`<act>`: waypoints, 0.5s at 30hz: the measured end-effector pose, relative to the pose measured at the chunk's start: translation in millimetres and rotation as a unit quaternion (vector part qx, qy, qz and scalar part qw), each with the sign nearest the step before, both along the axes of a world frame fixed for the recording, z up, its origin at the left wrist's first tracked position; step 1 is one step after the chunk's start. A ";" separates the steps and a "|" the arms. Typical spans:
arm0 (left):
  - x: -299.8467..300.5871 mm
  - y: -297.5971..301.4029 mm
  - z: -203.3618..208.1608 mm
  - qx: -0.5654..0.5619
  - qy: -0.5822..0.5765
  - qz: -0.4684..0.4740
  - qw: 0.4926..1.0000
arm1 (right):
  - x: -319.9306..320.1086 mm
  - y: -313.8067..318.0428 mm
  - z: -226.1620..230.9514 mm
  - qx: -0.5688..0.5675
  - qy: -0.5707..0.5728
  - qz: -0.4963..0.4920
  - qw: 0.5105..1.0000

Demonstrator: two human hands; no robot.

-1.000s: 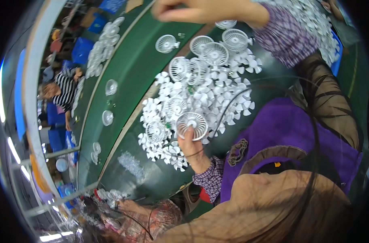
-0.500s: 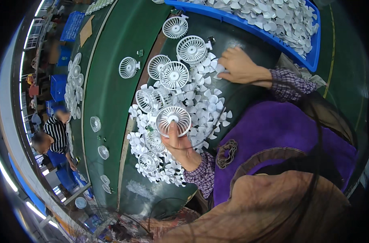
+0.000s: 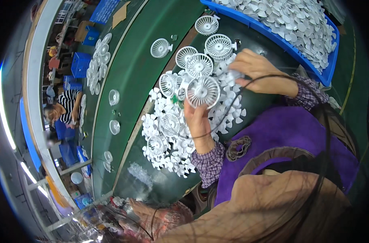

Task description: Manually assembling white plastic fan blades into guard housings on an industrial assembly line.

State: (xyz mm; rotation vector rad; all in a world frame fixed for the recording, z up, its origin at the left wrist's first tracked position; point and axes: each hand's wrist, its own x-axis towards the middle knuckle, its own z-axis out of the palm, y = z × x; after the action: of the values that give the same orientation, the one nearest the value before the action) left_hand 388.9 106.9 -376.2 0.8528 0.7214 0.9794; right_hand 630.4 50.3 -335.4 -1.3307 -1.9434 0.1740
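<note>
We see a smooth white plastic fan grille (image 3: pixel 203 91), matt white plastic blades (image 3: pixel 168 160), and a blue plastic bin (image 3: pixel 273 34).

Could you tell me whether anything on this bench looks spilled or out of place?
Nothing looks damaged. White fan blades lie strewn in a loose heap over the dark bench rather than in the blue bin. The left hand holds a round grille; the right hand rests on the heap.

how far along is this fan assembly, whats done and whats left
Done: several round white fan grilles lie finished-looking beside the pile, and one more sits on the green belt. In hand: the left hand holds up a fan grille, while the right hand picks among loose white blades. Left: that heap, plus a blue bin full of blades.
</note>
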 end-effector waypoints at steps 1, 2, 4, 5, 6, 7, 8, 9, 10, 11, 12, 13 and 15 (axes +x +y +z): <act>5.4 -1.9 2.9 0.003 -0.006 -0.013 1.000 | -11.9 4.8 5.4 0.022 -0.008 0.020 1.000; 11.3 -5.8 11.7 -0.008 0.000 -0.013 1.000 | -22.0 12.9 5.2 0.050 -0.012 0.046 0.998; 15.0 -9.8 14.4 0.010 0.009 -0.013 1.000 | -40.1 23.0 -3.4 0.056 -0.042 0.051 0.996; 13.2 -9.8 12.8 0.026 0.023 -0.018 0.999 | -47.2 26.6 -8.6 0.051 -0.052 0.052 0.996; 12.1 -11.1 9.9 0.022 0.029 -0.007 0.999 | -52.9 28.5 -12.6 0.051 -0.049 0.053 0.996; 12.2 -13.9 8.4 0.017 0.036 0.001 0.999 | -57.0 29.8 -14.2 0.053 -0.050 0.058 0.996; 14.5 -15.0 6.5 0.027 0.044 0.005 0.999 | -60.2 31.2 -15.1 0.051 -0.050 0.064 0.995; 15.5 -13.3 2.0 0.029 0.044 0.006 0.999 | -62.8 32.5 -16.5 0.050 -0.048 0.067 0.995; 15.7 -10.4 -4.7 0.038 0.071 0.031 0.996 | -62.7 35.0 -19.6 0.064 -0.053 0.070 0.994; 16.2 -9.1 -9.8 0.047 0.097 0.054 0.993 | -65.1 34.5 -23.0 0.066 -0.052 0.069 0.994; 19.4 -8.7 -10.2 0.067 0.132 0.077 0.986 | -65.5 34.9 -27.2 0.064 -0.036 0.070 0.995; 21.2 -8.9 -9.7 0.068 0.120 0.081 0.987 | -65.6 34.2 -26.8 0.061 -0.023 0.070 0.995; 18.2 -7.8 -4.9 0.073 0.159 0.078 0.982 | -59.0 33.6 -22.5 0.069 -0.023 0.069 0.995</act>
State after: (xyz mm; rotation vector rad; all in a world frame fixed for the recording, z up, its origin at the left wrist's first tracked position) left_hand 407.2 99.2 -381.0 1.1088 1.0102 1.0581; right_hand 571.4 83.9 -357.9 -1.1211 -2.0476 0.0750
